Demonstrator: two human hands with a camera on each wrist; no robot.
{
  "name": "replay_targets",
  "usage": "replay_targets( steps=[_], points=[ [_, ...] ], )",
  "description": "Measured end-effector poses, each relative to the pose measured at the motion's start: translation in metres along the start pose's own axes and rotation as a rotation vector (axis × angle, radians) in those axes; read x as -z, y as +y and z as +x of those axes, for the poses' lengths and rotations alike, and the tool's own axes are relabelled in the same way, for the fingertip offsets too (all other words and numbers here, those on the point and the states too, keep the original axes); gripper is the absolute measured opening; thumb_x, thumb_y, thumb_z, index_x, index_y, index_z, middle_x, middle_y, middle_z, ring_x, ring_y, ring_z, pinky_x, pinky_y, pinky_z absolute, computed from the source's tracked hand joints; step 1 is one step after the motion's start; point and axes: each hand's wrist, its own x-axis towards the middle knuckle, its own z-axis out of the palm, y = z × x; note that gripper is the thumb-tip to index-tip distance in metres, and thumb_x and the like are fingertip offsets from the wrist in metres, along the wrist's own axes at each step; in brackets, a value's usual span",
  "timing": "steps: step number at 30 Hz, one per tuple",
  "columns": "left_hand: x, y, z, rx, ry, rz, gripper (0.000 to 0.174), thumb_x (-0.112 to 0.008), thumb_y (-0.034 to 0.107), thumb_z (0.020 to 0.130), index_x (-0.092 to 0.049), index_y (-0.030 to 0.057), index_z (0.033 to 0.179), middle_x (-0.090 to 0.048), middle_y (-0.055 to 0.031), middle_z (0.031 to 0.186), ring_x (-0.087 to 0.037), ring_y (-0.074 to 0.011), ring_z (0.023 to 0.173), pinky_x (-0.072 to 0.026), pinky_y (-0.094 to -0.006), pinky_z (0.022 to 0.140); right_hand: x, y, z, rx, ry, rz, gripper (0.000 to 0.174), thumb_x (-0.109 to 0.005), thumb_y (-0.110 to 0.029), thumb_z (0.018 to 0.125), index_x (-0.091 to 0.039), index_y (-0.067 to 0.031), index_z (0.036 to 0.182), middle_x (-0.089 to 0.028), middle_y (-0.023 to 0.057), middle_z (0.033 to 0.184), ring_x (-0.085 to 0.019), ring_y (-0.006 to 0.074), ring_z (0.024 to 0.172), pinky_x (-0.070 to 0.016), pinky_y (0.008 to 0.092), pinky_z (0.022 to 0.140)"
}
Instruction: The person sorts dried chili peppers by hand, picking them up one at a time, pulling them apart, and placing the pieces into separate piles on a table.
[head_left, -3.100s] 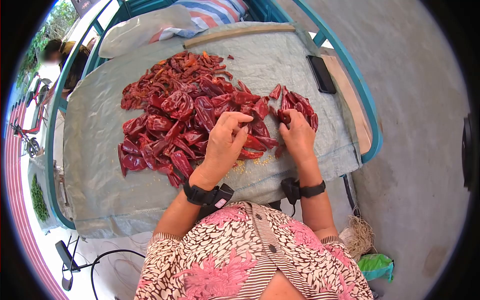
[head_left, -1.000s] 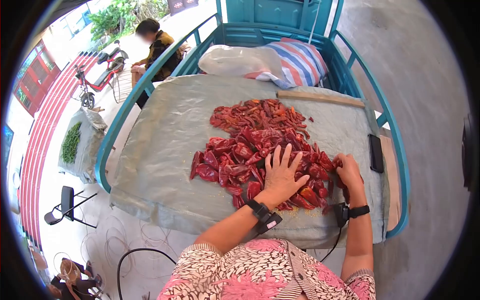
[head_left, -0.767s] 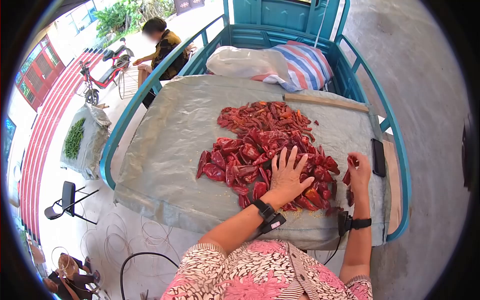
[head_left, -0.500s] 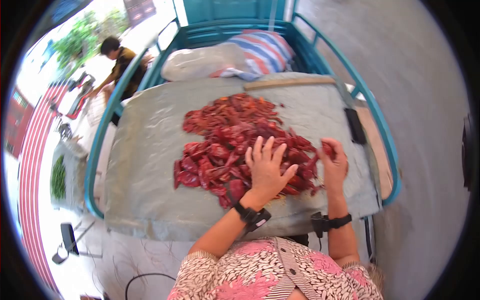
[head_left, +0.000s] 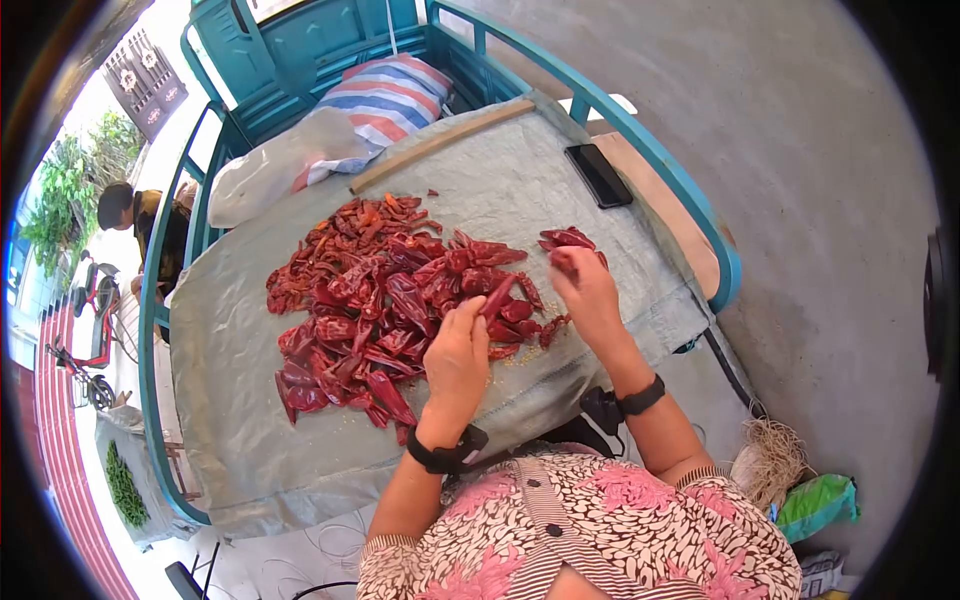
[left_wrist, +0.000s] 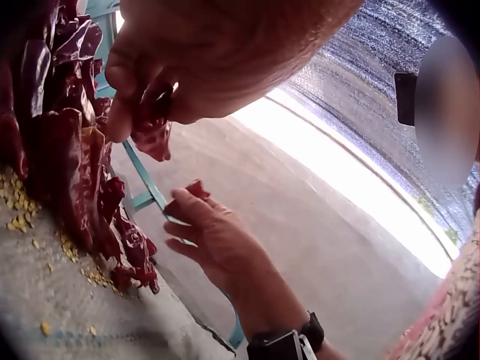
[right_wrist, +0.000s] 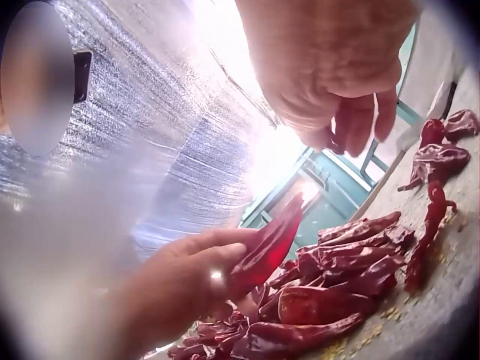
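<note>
A large heap of dried red chili peppers (head_left: 408,300) lies on a grey-green woven sheet (head_left: 240,420). At its near right edge, my left hand (head_left: 455,365) grips a long dried chili pepper (right_wrist: 274,244) between thumb and fingers, its tip pointing up and away. My right hand (head_left: 592,300) is farther right, fingers bent, pinching a red chili pepper (left_wrist: 198,188) that is mostly hidden by the hand. Just past its fingertips is a small separate pile of chili peppers (head_left: 572,237). Yellow seeds (left_wrist: 21,199) are scattered along the heap's near edge.
A black phone (head_left: 598,176) lies at the sheet's right side. Beyond the heap are a wooden strip (head_left: 445,147) and a striped bag (head_left: 390,100). Teal rails (head_left: 660,150) of a cart bound the sheet. Another person (head_left: 150,225) is beyond the left rail.
My left hand has come off the heap, where it lay with fingers spread, and now holds a chili pepper. My right hand has moved away from the heap toward the small pile. The head view has turned.
</note>
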Motion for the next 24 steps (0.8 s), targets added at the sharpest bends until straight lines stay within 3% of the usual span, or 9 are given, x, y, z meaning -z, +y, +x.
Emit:
replay_targets(
  steps=[3,6,9,12,16,17,20,21,24],
  points=[
    [-0.003,0.000,0.013,-0.044,0.034,0.003,0.033,-0.059,0.008,0.101,-0.062,0.0080,0.134,-0.069,-0.0175,0.113,-0.069,-0.0396,0.094,-0.0569,-0.0442,0.078,0.010,0.015,0.014,0.238,0.020,-0.306,0.043,-0.077,-0.026,0.087,-0.066,-0.0068,0.124,-0.068,0.0137,0.120,-0.066,0.0355,0.105,-0.0533,0.0444,0.091],
    [-0.004,0.003,0.027,-0.061,-0.008,0.035,0.042,-0.063,0.005,0.097,-0.058,0.0062,0.139,-0.064,-0.0203,0.125,-0.064,-0.0402,0.111,-0.0532,-0.0455,0.094,0.022,0.029,0.019,-0.039,-0.051,-0.428,0.046,-0.077,-0.026,0.087,-0.062,-0.0092,0.128,-0.067,0.0134,0.116,-0.066,0.0355,0.105,-0.0538,0.0458,0.089],
    [-0.009,0.012,0.038,-0.112,-0.026,0.144,0.047,-0.068,0.003,0.092,-0.059,0.0056,0.138,-0.059,-0.0194,0.136,-0.055,-0.0403,0.126,-0.0455,-0.0485,0.108,0.015,0.054,0.016,-0.027,-0.121,-0.505,0.052,-0.078,-0.030,0.085,-0.058,-0.0120,0.130,-0.065,0.0142,0.111,-0.067,0.0363,0.103,-0.0543,0.0481,0.084],
    [-0.016,0.018,0.037,-0.082,-0.117,0.051,0.044,-0.068,0.002,0.092,-0.061,0.0042,0.136,-0.060,-0.0191,0.134,-0.056,-0.0399,0.124,-0.0466,-0.0471,0.107,0.016,0.062,0.021,-0.038,-0.188,-0.457,0.054,-0.077,-0.030,0.085,-0.058,-0.0109,0.132,-0.067,0.0138,0.115,-0.068,0.0346,0.100,-0.0550,0.0460,0.084],
    [-0.032,0.035,0.037,0.151,-0.270,-0.139,0.035,-0.068,0.000,0.095,-0.065,0.0022,0.130,-0.067,-0.0137,0.126,-0.068,-0.0178,0.093,-0.0556,-0.0282,0.074,0.024,0.054,0.026,-0.072,-0.196,-0.085,0.054,-0.078,-0.025,0.086,-0.058,-0.0081,0.133,-0.069,0.0151,0.118,-0.071,0.0305,0.099,-0.0560,0.0413,0.083],
    [-0.043,0.030,0.036,0.146,-0.296,-0.212,0.043,-0.068,0.001,0.097,-0.059,0.0017,0.139,-0.070,-0.0118,0.119,-0.067,-0.0132,0.084,-0.0549,-0.0281,0.074,0.027,0.050,0.027,-0.091,-0.222,0.027,0.054,-0.078,-0.024,0.086,-0.058,-0.0067,0.133,-0.070,0.0167,0.119,-0.071,0.0310,0.099,-0.0563,0.0417,0.082],
    [-0.057,0.047,0.040,0.249,-0.360,-0.307,0.054,-0.068,0.001,0.097,-0.050,0.0008,0.148,-0.071,-0.0131,0.119,-0.068,-0.0132,0.085,-0.0557,-0.0299,0.075,0.023,0.033,0.025,-0.228,-0.360,0.371,0.054,-0.078,-0.025,0.089,-0.057,-0.0051,0.134,-0.072,0.0177,0.113,-0.073,0.0283,0.092,-0.0561,0.0373,0.080],
    [-0.064,0.042,0.040,0.183,-0.322,-0.295,0.060,-0.065,0.001,0.098,-0.043,0.0021,0.154,-0.073,-0.0165,0.114,-0.068,-0.0158,0.082,-0.0558,-0.0304,0.076,0.021,0.027,0.023,-0.197,-0.396,0.423,0.050,-0.075,-0.025,0.094,-0.056,-0.0038,0.135,-0.073,0.0196,0.110,-0.073,0.0291,0.087,-0.0560,0.0370,0.080],
    [-0.064,0.034,0.038,0.245,-0.238,-0.093,0.059,-0.066,0.008,0.098,-0.045,0.0047,0.153,-0.069,-0.0265,0.122,-0.071,-0.0409,0.101,-0.0563,-0.0452,0.084,0.030,0.026,0.035,-0.177,-0.640,0.316,0.044,-0.073,-0.023,0.097,-0.057,-0.0034,0.133,-0.073,0.0187,0.110,-0.073,0.0313,0.087,-0.0560,0.0391,0.080]
  ],
)
